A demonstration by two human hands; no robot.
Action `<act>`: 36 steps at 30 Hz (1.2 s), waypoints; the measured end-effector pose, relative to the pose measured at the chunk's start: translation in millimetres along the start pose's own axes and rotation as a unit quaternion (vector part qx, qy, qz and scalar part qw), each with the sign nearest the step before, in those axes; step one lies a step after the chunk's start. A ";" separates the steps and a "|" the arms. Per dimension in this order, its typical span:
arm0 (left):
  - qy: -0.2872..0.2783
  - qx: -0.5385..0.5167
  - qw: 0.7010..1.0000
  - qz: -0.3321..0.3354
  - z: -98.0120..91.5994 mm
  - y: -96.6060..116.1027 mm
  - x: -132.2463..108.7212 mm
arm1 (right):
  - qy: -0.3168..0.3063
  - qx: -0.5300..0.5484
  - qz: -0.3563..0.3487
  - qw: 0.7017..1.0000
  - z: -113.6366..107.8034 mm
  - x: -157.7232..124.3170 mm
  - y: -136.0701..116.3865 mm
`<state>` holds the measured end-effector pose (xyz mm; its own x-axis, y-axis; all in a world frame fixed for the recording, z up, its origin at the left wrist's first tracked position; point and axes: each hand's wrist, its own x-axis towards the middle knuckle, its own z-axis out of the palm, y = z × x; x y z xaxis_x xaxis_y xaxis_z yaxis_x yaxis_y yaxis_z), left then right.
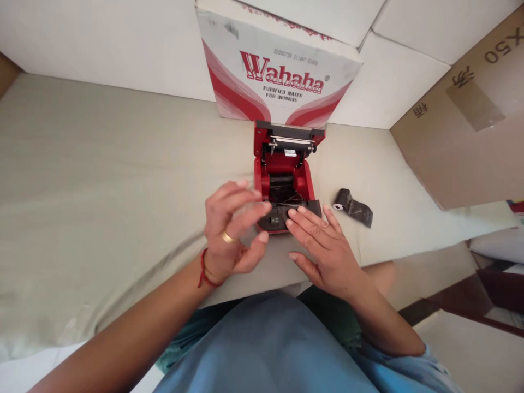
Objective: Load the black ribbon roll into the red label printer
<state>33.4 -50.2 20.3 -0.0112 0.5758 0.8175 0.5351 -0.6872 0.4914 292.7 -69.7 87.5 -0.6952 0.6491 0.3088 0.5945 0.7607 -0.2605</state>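
A red and black label printer (310, 177) sits on the cloth-covered surface with its lid raised toward the back. Inside its bay lies a dark roll (281, 179). My right hand (323, 245) rests its stretched fingertips on the printer's black front part, at the right side. Just left of the printer's front, my left hand (233, 226) is raised with curved, spread fingers and nothing visible in them; whether its fingertips touch the printer I cannot tell. A small black ribbon roll (344, 200), with a loose tail, lies on the cloth to the right of the printer.
Behind the printer stands a white and red water carton (282, 76), close to its raised lid. A large brown cardboard box (466, 120) bounds the right side. Pale green cloth (123, 174) covers the work surface, whose near edge runs by my lap.
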 end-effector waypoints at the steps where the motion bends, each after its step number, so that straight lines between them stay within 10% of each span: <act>1: -0.019 0.015 0.999 0.032 -0.6 5.8 -0.6 | -0.002 0.009 -0.004 1.000 -1.5 0.4 -1.2; 5: -0.075 -0.002 0.994 0.074 5.4 19.7 -4.2 | 0.008 0.106 -0.001 0.994 -15.2 6.1 4.0; 11: -0.102 0.009 0.993 0.060 10.5 18.9 -6.8 | 0.203 0.141 0.176 0.953 -23.3 61.9 63.6; 18: -0.114 0.033 0.990 0.075 8.6 17.8 -6.3 | 0.149 0.149 0.152 0.966 -2.9 133.1 105.0; 36: -0.067 0.035 0.995 0.067 5.1 16.9 0.4 | 0.122 0.155 0.103 0.975 6.6 44.1 63.1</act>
<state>46.8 -59.3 27.4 0.1743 0.5381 0.8247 0.5823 -0.7317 0.3543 296.9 6.9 78.7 -0.4350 0.7968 0.4195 0.5340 0.6033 -0.5923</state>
